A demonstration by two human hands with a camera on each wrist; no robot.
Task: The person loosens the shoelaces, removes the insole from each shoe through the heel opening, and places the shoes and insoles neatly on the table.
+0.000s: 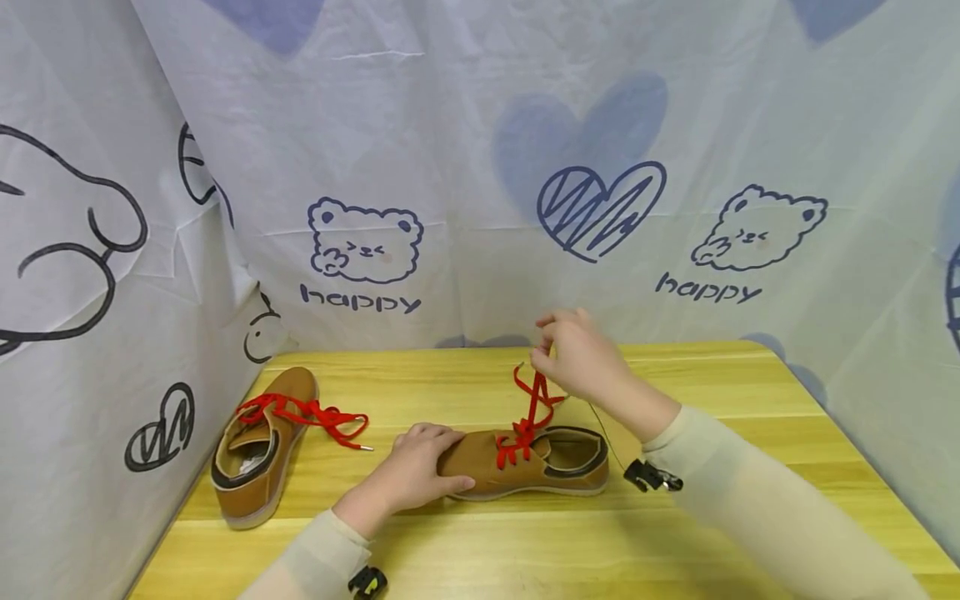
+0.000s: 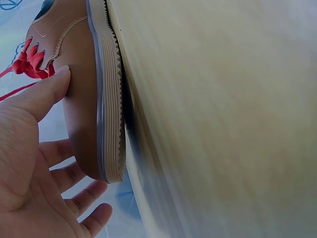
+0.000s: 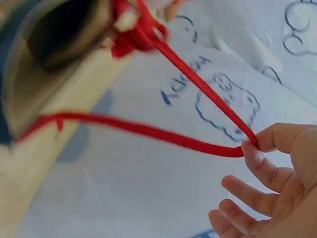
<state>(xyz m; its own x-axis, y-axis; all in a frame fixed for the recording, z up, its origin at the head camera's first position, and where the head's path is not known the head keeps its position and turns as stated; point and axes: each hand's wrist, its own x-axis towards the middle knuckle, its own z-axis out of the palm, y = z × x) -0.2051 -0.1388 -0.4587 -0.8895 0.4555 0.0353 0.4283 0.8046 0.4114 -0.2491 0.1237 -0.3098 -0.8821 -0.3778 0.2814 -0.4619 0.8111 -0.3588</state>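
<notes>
A smooth brown low shoe with a pale ridged sole (image 1: 540,477) lies sideways at the middle of the tabletop (image 1: 465,554), toe left, opening right. The left hand (image 1: 416,471) grips its toe, thumb on the near side. Above it, the right hand (image 1: 576,354) pinches a flat red fabric lace (image 1: 534,404) between thumb and forefinger, other fingers loosely bent. Farther left rests a matching brown shoe with red laces (image 1: 276,467), toe pointing far. White cloth printed with blue hearts and bears (image 1: 465,125) hangs at the far side.
</notes>
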